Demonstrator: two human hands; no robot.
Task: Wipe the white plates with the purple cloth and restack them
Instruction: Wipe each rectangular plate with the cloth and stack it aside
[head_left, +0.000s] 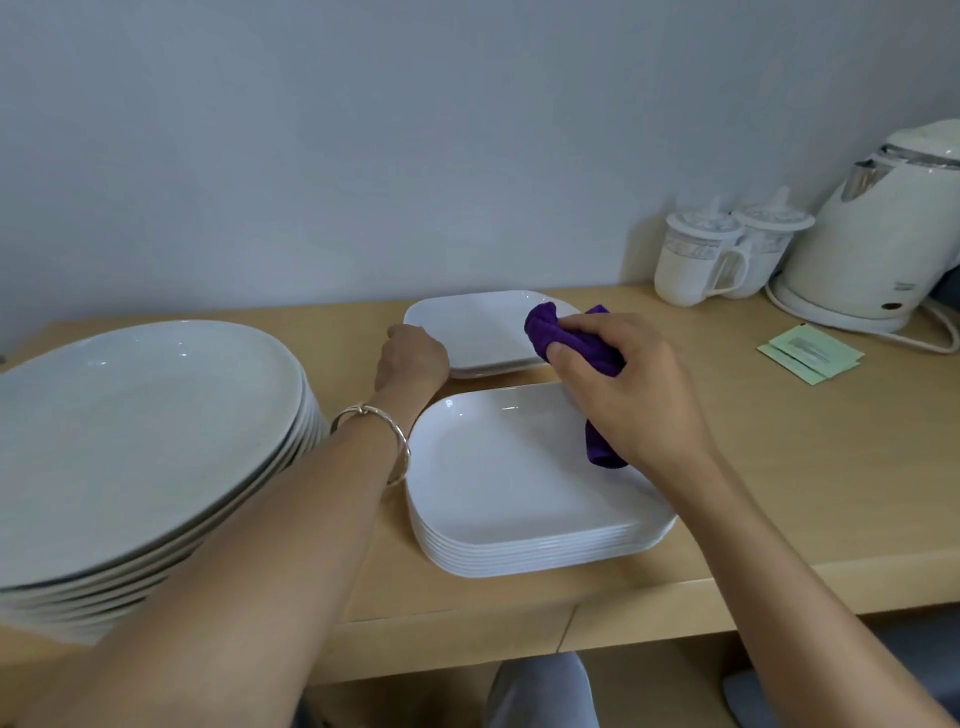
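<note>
Table (779, 467) edge runs just in front of the near stack (498, 483) of square white plates. The stack's right corner sits close to that edge. Round stack (135, 431) fills the left end, also close to the front edge. Wall (415, 130) closes the back, and the far plate (478, 327) lies near it on at least one more like it. Only a narrow strip of table separates far plate and near stack. Open room is to the right: bare wood between the near stack and the green sachets (810, 358). Two lidded mugs (696, 260) and a kettle (872, 244) stand at the back right.

Writing: small mark low on the kettle and print on the sachets, both too small to read.

Left hand (410, 358) is at the far plate's left rim, fingers curled onto it, bracelet (395, 441) on the wrist. Forearm lies across the gap between round stack and near stack. Right hand (628, 395) grips the purple cloth (566, 338), fingers (592, 323) and thumb closed round the bunched part. The bunch is over the far plate's right corner. Cloth tail hangs under the palm over the near stack's top plate.
</note>
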